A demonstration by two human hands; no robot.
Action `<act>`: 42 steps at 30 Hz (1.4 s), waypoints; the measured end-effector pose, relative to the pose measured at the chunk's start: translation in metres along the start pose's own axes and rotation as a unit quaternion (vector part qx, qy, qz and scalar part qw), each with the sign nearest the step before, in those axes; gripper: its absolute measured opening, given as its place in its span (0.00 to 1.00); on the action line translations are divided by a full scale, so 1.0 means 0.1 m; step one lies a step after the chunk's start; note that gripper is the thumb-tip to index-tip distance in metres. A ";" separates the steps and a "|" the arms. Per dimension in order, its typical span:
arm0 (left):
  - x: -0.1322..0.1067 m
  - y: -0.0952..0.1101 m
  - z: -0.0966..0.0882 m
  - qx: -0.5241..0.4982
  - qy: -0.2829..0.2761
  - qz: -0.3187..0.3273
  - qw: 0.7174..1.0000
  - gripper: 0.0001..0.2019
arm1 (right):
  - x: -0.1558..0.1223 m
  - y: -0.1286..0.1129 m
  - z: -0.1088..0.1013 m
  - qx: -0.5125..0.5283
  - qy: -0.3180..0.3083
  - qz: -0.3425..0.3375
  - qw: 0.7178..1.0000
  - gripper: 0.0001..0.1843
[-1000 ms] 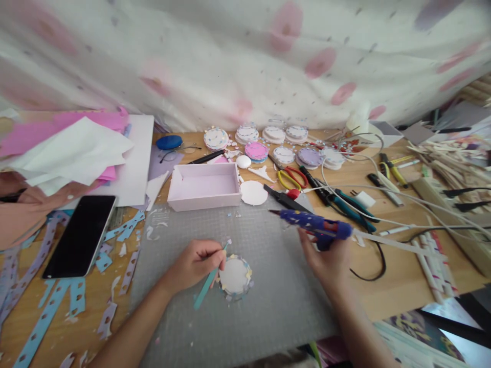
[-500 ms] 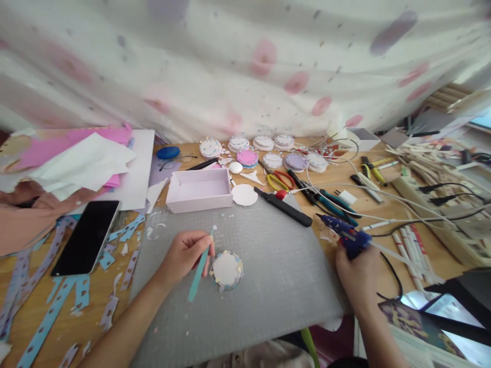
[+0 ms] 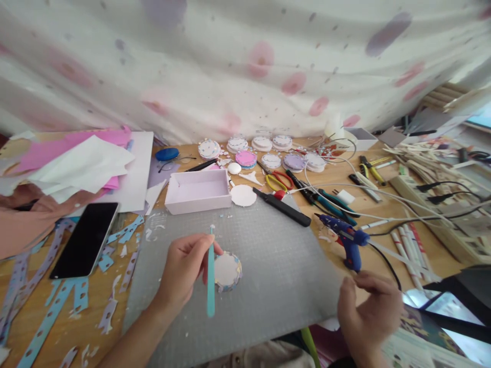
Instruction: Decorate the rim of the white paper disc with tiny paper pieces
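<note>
The teal tweezers [image 3: 210,289] lie over the grey mat [image 3: 284,286], long axis running away from the person, tip and its pale scrap [image 3: 213,226] toward the curtain [image 3: 218,61]. The left hand [image 3: 182,266] pinches them, fingers closed, beside the trimmed disc [image 3: 229,268]. The right hand [image 3: 370,306], fingers half curled and seemingly bare, is near the glue gun [image 3: 341,229].

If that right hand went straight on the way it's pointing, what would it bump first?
Probably the blue hot-glue gun: its handle lies just ahead of the right hand, though the hand's height is unclear.
</note>
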State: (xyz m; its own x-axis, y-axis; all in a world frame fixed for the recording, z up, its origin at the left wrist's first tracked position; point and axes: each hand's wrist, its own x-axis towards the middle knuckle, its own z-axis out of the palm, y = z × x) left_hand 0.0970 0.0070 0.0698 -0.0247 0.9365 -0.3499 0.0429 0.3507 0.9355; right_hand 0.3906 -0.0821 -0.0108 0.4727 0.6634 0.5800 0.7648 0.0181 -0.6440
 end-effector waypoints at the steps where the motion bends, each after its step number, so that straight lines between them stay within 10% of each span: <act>1: -0.01 0.02 0.03 -0.004 0.000 0.002 1.000 0.17 | 0.01 -0.13 0.05 0.051 -0.016 -0.043 0.998 0.12; 7: -0.05 0.11 0.26 0.007 0.010 0.043 0.999 0.16 | 0.34 -1.03 0.56 0.190 -0.250 -0.289 0.904 0.17; 16: -0.01 0.14 0.34 0.128 0.071 0.181 0.973 0.20 | 0.46 -1.36 0.94 0.139 -0.251 -0.478 0.830 0.05; 24: -0.04 0.01 0.12 0.240 0.012 0.295 0.925 0.12 | 0.36 -1.06 1.10 0.364 -0.234 -0.212 0.876 0.15; 26: -0.09 -0.10 -0.01 0.321 -0.021 0.344 0.882 0.10 | 0.31 -0.96 1.13 0.415 -0.230 -0.143 0.868 0.14; 29: -0.15 -0.29 -0.13 0.421 -0.064 0.350 0.835 0.35 | 0.24 -0.87 1.13 0.457 -0.269 -0.051 0.847 0.08; 42: 0.24 -0.45 -0.16 0.435 -0.111 0.341 0.826 0.25 | 0.24 -0.85 1.08 0.523 -0.348 0.113 0.770 0.08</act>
State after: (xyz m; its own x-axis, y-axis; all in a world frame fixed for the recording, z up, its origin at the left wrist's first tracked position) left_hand 0.0781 0.0133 0.0197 0.4811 0.8632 0.1529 0.6755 -0.4762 0.5629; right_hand 0.2894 0.0132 0.0042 -0.0849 0.9714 0.2216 -0.2461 0.1950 -0.9494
